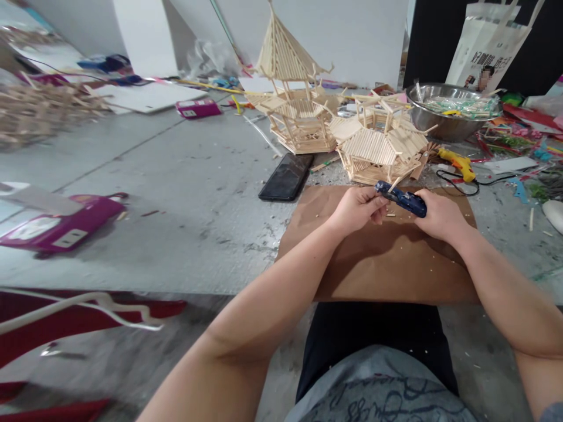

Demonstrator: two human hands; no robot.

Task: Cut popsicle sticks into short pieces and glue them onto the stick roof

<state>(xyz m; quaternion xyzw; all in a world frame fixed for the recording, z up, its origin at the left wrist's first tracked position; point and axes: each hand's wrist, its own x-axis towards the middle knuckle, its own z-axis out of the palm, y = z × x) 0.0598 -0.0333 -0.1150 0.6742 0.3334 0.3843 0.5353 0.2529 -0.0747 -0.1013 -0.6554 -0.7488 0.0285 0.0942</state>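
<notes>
My right hand [440, 214] is closed around a dark blue hand tool [402, 199], perhaps a cutter; its exact kind does not show. A thin pale wooden stick [399, 177] slants up from the tool's left end. Close by, my left hand [358, 208] has its fingers pinched together at the stick's lower end, partly hidden. Both hands are over a sheet of brown paper [387, 258] with small wood bits on it. Just beyond stands a low stick-built pavilion model [369, 146], and behind it to the left a taller one with a pointed roof [288, 55].
A black phone [285, 177] lies left of the paper. On the right are a yellow glue gun [457, 163] with a cord, a steel bowl [440, 120] and scattered scraps. Purple power strips [65, 225] and a pile of sticks [44, 111] are at left.
</notes>
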